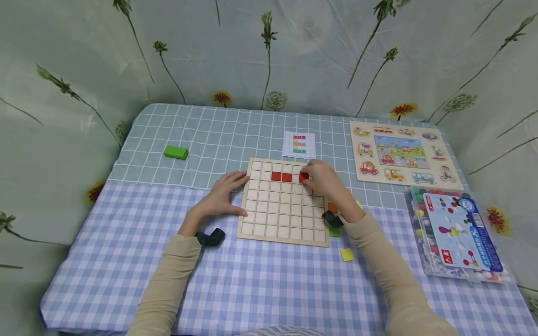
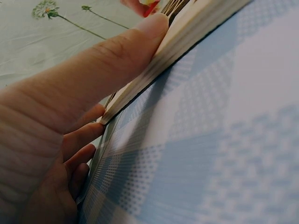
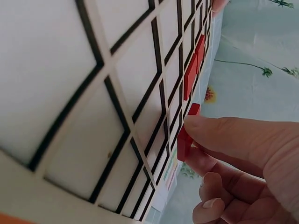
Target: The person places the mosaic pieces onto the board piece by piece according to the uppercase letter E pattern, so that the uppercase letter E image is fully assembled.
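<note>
A wooden grid board (image 1: pixel 279 208) lies on the table, with two red square tiles (image 1: pixel 281 177) side by side in a row near its far edge. My right hand (image 1: pixel 323 179) pinches another red tile (image 3: pixel 189 133) between thumb and finger over that same row, to the right of the two. In the right wrist view that held tile is tilted against the grid. My left hand (image 1: pixel 220 196) touches the board's left edge, thumb and fingers spread apart. Up close in the left wrist view, its thumb (image 2: pixel 126 51) rests on the board's rim.
Behind the board lies a pattern card (image 1: pixel 299 144). Orange (image 1: pixel 332 208), green (image 1: pixel 334 231) and yellow (image 1: pixel 346 255) tiles lie by its right side. A green block (image 1: pixel 175 152) is at the far left. A vehicle puzzle (image 1: pixel 403 154) and a clear box of beads (image 1: pixel 458 233) occupy the right.
</note>
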Motion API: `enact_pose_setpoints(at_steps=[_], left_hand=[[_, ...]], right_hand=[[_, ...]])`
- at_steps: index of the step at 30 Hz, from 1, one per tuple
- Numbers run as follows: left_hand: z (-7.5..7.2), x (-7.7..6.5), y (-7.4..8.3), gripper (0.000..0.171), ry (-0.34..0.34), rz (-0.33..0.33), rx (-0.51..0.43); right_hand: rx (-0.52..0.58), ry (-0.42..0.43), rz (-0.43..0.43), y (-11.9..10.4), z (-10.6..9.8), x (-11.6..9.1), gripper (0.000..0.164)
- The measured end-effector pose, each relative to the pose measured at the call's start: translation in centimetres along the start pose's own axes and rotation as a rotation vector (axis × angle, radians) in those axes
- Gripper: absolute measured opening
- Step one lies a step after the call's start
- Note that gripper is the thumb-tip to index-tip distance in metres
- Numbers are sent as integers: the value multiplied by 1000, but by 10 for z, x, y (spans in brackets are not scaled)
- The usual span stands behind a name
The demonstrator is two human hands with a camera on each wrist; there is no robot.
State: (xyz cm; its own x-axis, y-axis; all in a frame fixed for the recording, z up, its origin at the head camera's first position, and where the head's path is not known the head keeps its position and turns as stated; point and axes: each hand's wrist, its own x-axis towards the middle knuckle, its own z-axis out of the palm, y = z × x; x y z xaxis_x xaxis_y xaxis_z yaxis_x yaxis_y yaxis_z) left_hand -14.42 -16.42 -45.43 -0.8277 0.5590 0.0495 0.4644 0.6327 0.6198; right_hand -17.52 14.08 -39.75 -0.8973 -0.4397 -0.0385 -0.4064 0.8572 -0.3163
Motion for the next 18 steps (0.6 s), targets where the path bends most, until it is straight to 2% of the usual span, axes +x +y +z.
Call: enact_pose_setpoints(at_steps=[8,18], left_hand=[[0,1,1,100,0,6,3],[-1,0,1,100,-4,2,-11]], right_hand=[[-10,-26,-1,-3,3,5,22],[-58,-22,-90,-5,8,11,17]])
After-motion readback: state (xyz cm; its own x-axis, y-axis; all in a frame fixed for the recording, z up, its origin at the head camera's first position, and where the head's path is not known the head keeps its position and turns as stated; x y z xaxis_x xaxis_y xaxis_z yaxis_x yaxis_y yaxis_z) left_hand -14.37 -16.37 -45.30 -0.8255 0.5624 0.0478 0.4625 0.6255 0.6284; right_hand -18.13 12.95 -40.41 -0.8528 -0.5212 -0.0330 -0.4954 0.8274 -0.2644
